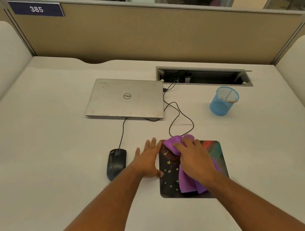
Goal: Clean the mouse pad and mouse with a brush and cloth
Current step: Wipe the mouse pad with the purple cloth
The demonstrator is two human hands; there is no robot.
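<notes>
One mouse pad (219, 156), dark with a coloured print, lies flat on the tabletop (52, 153) at the near right. One purple cloth (188, 182) is spread across its middle, bunched at the far edge. The right hand (194, 159) lies on top of the cloth, its grip curled down onto the fabric and pressing it against the pad. The left hand (150, 156) lies flat just left of the pad, its grip spread with nothing in it, the thumb touching the pad's left edge, apparently to steady it.

One black wired mouse (116, 163) sits on the tabletop left of the pad, apart from both hands.

Judgement: wiping of the pad with the cloth is in hand; the mouse appears not yet attended to. Whether the brushing is done cannot be told. What looks like a brush handle stands in the one blue mesh cup (224, 100), far right.

Also present: one closed laptop (124, 99), far of the mouse, with cables trailing from it.
</notes>
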